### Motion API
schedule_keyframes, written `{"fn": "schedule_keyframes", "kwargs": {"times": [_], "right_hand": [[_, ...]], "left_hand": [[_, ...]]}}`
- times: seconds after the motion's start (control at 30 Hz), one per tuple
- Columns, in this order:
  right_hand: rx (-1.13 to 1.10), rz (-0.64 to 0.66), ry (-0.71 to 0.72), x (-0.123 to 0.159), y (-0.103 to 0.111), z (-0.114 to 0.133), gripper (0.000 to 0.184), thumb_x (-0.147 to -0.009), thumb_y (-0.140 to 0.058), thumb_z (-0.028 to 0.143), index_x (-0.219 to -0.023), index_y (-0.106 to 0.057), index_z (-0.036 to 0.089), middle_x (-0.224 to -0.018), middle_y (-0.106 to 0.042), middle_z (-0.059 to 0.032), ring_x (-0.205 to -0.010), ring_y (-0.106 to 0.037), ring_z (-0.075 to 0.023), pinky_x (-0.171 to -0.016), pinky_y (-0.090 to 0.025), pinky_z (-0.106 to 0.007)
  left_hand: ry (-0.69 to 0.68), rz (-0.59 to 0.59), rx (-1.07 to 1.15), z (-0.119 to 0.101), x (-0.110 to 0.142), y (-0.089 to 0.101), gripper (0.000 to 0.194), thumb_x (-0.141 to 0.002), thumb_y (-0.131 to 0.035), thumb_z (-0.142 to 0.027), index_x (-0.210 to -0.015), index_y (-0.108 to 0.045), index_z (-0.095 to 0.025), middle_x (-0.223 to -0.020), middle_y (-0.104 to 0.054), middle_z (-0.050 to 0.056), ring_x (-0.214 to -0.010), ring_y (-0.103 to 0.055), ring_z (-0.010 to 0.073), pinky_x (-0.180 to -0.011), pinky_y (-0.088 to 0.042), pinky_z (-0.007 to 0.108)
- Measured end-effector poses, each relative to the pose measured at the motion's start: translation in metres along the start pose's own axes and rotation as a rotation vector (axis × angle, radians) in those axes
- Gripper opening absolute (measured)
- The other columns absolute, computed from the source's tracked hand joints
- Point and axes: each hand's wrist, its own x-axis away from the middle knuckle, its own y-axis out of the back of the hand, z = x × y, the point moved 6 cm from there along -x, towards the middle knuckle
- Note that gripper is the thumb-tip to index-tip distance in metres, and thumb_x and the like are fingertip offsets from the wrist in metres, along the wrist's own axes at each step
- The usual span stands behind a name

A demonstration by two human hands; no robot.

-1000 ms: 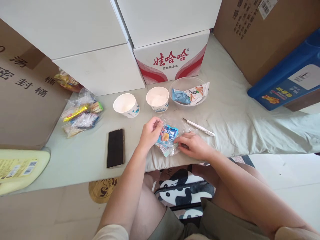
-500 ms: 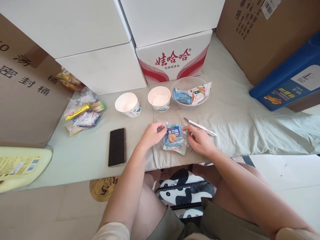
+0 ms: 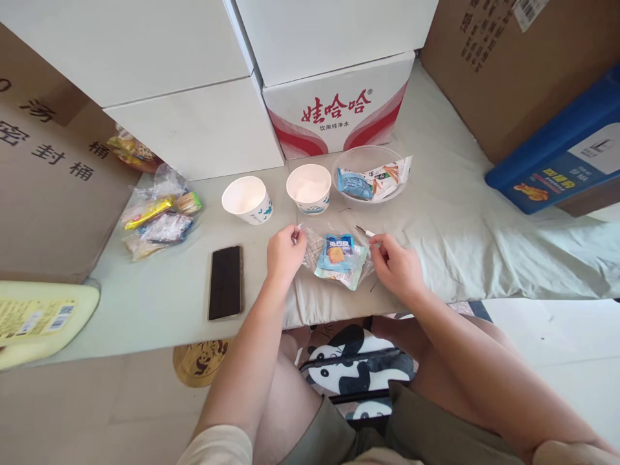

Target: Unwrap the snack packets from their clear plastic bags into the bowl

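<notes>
the snack bag (image 3: 340, 260) lies between your hands, left hand (image 3: 285, 254) pinching its left edge, right hand (image 3: 398, 271) pinching its right edge beside the knife (image 3: 364, 231).

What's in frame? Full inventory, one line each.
snack bag: 1, clear with blue packet, between hands
pen: 1, white, mostly hidden by right hand
paper cups: 2, white, behind hands
plastic bowl: 1, clear, holds snack packets
phone: 1, black, left of hands
snack pile: 1, mixed, far left
printed box: 1, white and red, back
left hand: pinching bag edge
right hand: pinching bag's other edge
</notes>
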Motion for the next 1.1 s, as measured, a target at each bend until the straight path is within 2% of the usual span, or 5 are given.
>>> {"fn": "schedule_keyframes", "kwargs": {"times": [0.2, 0.4, 0.63, 0.9, 1.1], "right_hand": [[-0.043, -0.157, 0.296, 0.006, 0.014, 0.024, 0.018, -0.091, -0.048, 0.02, -0.1, -0.063, 0.025, -0.099, -0.065, -0.0102, -0.089, -0.064, -0.0252, -0.079, -0.051, -0.041], [-0.009, 0.134, 0.484, 0.008, -0.01, 0.033, 0.02, -0.09, -0.054, 0.022, -0.108, -0.062, 0.023, -0.116, -0.066, -0.0111, -0.107, -0.062, -0.028, -0.09, -0.05, -0.044], [0.038, 0.418, 0.452, 0.021, -0.027, 0.038, 0.011, -0.088, -0.059, 0.03, -0.095, -0.064, 0.023, -0.09, -0.069, -0.0035, -0.07, -0.061, -0.0169, -0.058, -0.04, -0.029], [-0.151, -0.086, 0.382, 0.01, 0.01, 0.037, 0.03, -0.087, -0.062, 0.03, -0.116, -0.058, 0.024, -0.117, -0.065, -0.0135, -0.111, -0.061, -0.0299, -0.094, -0.049, -0.046], [-0.193, 0.034, 0.43, -0.004, -0.012, 0.04, 0.059, -0.078, -0.061, 0.022, -0.135, -0.045, 0.022, -0.13, -0.062, -0.0134, -0.125, -0.056, -0.0325, -0.104, -0.043, -0.051]], "left_hand": [[-0.142, 0.041, 0.004, -0.003, 0.002, -0.011, 0.032, -0.074, -0.072, -0.026, -0.104, -0.064, -0.021, -0.106, -0.065, 0.013, -0.108, -0.057, 0.0322, -0.098, -0.043, 0.046], [-0.093, 0.254, 0.207, -0.011, 0.008, -0.022, 0.042, -0.076, -0.065, -0.015, -0.117, -0.06, -0.021, -0.084, -0.064, 0.002, -0.087, -0.064, 0.0206, -0.092, -0.049, 0.038], [-0.165, 0.477, 0.503, -0.03, 0.024, -0.042, 0.031, -0.078, -0.063, -0.019, -0.109, -0.061, -0.022, -0.085, -0.058, -0.001, -0.082, -0.066, 0.0129, -0.081, -0.052, 0.026], [-0.294, 0.419, 0.485, -0.046, 0.03, -0.031, 0.028, -0.079, -0.068, -0.022, -0.107, -0.061, -0.021, -0.086, -0.065, 0.001, -0.085, -0.067, 0.0153, -0.084, -0.053, 0.028], [-0.416, 0.442, 0.366, -0.064, 0.041, -0.032, 0.024, -0.08, -0.067, -0.019, -0.103, -0.062, -0.022, -0.086, -0.069, 0.0, -0.081, -0.066, 0.014, -0.082, -0.052, 0.028]]}}
